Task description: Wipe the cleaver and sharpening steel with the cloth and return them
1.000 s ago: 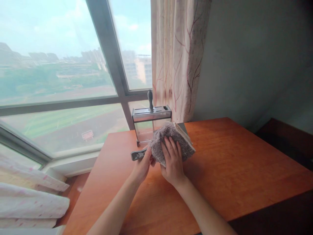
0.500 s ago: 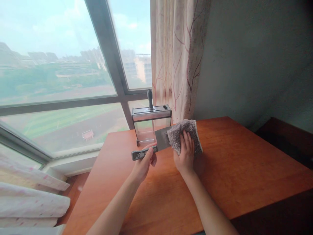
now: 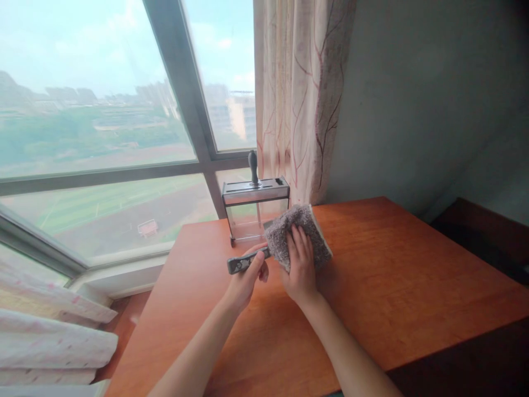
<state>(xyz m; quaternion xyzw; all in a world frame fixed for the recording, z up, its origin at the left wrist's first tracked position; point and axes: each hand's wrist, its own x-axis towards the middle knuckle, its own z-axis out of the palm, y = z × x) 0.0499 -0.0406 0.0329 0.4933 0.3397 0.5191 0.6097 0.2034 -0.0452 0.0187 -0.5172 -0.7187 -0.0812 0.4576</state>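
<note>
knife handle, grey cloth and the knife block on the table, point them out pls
knife handle (image 3: 238, 264), head view, on the patterned end left of the left hand.
grey cloth (image 3: 282, 231), head view, on the fuzzy upper part above the right hand's fingers.
knife block (image 3: 255, 191), head view, on its metal top.

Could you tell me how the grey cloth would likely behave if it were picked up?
The cloth would probably flop, since it drapes folded over the knife blade under the right hand. Its fluffy pile suggests it is light and unlikely to slip.
</note>
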